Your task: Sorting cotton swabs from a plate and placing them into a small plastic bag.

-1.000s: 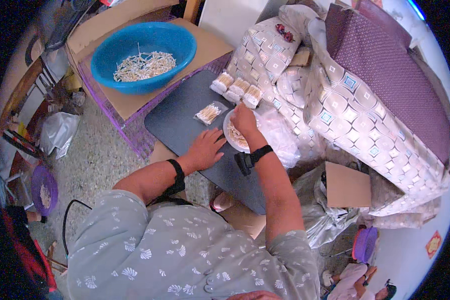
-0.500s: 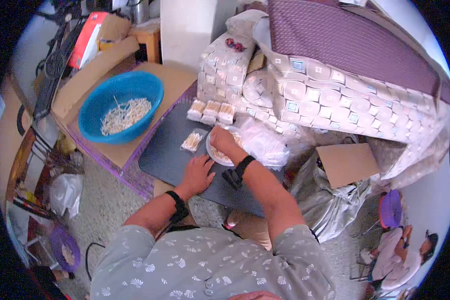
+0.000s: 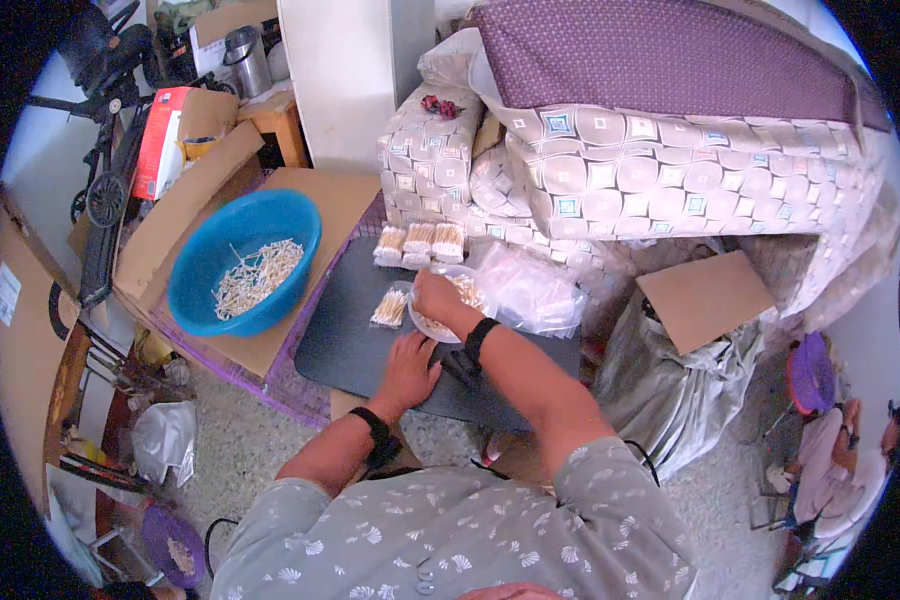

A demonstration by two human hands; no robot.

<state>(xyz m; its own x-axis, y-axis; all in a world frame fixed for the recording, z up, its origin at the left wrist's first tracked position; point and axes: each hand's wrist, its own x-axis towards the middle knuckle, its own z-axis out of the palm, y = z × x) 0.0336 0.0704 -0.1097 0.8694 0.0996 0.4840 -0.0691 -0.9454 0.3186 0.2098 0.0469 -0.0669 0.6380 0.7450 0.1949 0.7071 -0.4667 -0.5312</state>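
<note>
My right hand (image 3: 440,301) is over the left side of a white bowl (image 3: 417,327) of cotton swabs (image 3: 469,290). Its fingers curl downward, and what they grip, if anything, is hidden. My left hand (image 3: 410,369) rests palm down on the dark grey tabletop (image 3: 340,340), fingers stretched out and holding nothing. Just beyond it lies an open clear bag of cotton swabs (image 3: 389,307). Filled packs of cotton swabs (image 3: 420,241) are stacked at the tabletop's far edge. Right of the bowl spreads a pile of clear plastic bags (image 3: 532,290).
On cardboard (image 3: 342,190) at the left stands a blue basin (image 3: 192,302) of loose swabs. A patterned sofa (image 3: 650,180) borders the far side. To the right, a cardboard piece (image 3: 708,300) tops a pale sack (image 3: 670,400). Another person (image 3: 830,450) sits at the far right.
The view has shifted, so the surroundings sit differently in the picture. My right hand stays at the bowl, and my left hand still rests on the tabletop.
</note>
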